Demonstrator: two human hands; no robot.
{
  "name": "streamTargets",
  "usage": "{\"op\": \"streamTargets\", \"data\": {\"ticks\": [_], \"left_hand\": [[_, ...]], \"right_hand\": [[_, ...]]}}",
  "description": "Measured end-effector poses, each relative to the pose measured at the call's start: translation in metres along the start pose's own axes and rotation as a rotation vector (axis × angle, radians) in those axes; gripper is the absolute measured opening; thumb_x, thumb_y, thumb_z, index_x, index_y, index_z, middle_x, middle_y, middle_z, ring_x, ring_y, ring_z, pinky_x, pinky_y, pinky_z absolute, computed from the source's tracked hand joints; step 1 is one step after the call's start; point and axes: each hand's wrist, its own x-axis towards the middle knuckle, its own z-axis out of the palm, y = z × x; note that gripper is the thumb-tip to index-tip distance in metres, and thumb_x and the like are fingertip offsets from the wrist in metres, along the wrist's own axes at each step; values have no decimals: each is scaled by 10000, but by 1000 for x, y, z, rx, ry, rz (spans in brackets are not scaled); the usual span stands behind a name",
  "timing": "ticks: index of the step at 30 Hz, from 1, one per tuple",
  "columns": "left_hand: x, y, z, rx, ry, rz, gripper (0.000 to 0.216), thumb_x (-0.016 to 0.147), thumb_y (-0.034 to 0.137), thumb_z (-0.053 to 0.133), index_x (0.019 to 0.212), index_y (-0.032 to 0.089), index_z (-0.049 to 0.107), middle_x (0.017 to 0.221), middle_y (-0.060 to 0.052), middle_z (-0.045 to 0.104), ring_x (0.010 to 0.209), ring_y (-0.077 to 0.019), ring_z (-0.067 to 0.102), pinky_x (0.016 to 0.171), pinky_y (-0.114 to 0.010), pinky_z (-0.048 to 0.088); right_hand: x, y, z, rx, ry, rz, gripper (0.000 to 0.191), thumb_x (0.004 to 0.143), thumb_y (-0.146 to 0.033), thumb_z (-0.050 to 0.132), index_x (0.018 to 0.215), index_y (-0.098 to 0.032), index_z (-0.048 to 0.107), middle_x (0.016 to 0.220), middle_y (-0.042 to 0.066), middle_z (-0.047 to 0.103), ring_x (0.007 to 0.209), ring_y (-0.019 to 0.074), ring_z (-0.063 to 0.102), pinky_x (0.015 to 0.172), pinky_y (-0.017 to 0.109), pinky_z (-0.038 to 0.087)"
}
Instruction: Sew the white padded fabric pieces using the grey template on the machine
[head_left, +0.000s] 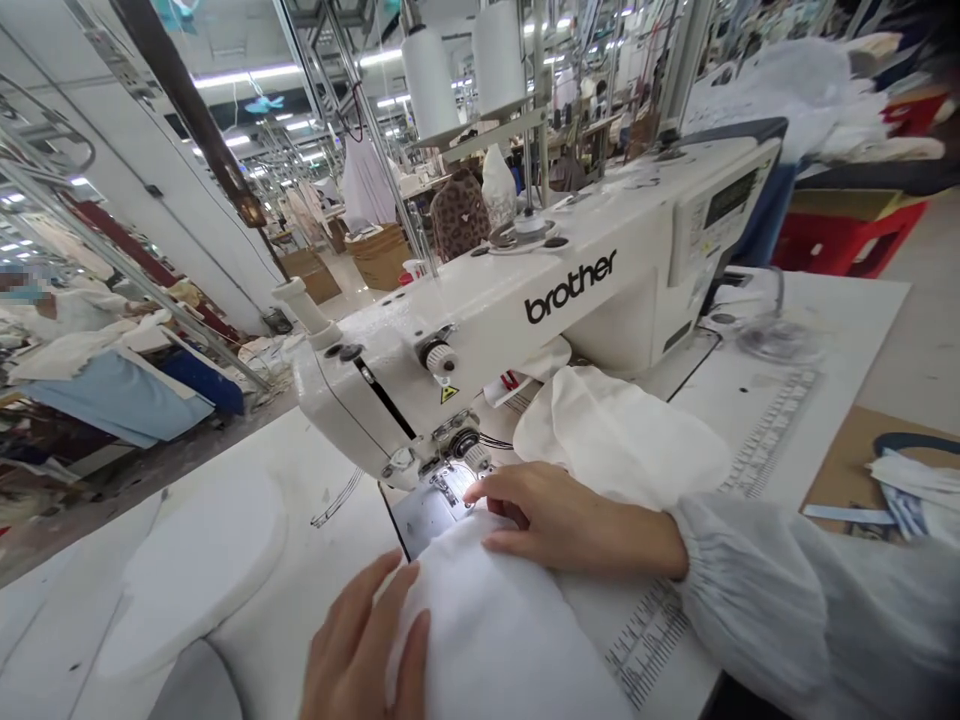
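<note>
A white Brother sewing machine (570, 290) stands on the white table (300, 480). White fabric (487, 620) lies in front of its needle area (450, 480). My right hand (570, 520) rests on the fabric just right of the needle, fingers curled and pressed down on the cloth. At the bottom edge, my left hand (367, 650) grips the near fold of the same fabric, thumb and fingers pressed into it. More white fabric (615, 430) is bunched behind my right hand under the machine's arm.
Two white thread cones (465, 70) stand above the machine. A flat white oval piece (195, 560) lies on the table's left. Printed ruler marks (772, 430) run along the table's right; cardboard with cloth strips (885, 470) sits beyond. A person (45, 300) works far left.
</note>
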Motion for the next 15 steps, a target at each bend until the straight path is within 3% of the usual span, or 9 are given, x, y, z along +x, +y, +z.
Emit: {"op": "streamTargets", "data": {"ticks": [5, 7, 11, 15], "left_hand": [[-3, 10, 25, 32, -54, 279, 471, 941, 223, 460, 1411, 205, 437, 1404, -61, 579, 1308, -183, 519, 997, -310, 461], [0, 9, 27, 95, -97, 341, 520, 937, 219, 463, 1450, 182, 387, 1418, -69, 564, 1331, -186, 498, 993, -313, 452], [10, 7, 23, 143, -153, 220, 443, 976, 264, 377, 1395, 157, 476, 1393, -96, 581, 1310, -212, 524, 998, -372, 450], [12, 14, 14, 120, -295, 84, 470, 993, 326, 336, 1417, 168, 461, 1471, -100, 496, 1386, -230, 429, 1070, -431, 408]], "right_hand": [[-21, 0, 3, -188, 118, -239, 307, 927, -220, 592, 1227, -155, 590, 1227, 113, 592, 1109, 237, 542, 938, 403, 457], [-31, 0, 2, -257, 75, -356, 317, 961, -265, 568, 1257, -151, 566, 1296, 116, 573, 1167, 243, 509, 988, 414, 428], [-39, 3, 2, -375, -78, -417, 453, 974, -390, 558, 1335, -126, 488, 1392, 140, 513, 1231, 269, 474, 1006, 447, 394], [-37, 9, 3, -440, -93, -438, 460, 1009, -410, 485, 1367, -124, 451, 1430, 135, 477, 1316, 257, 408, 1020, 447, 358]]}}
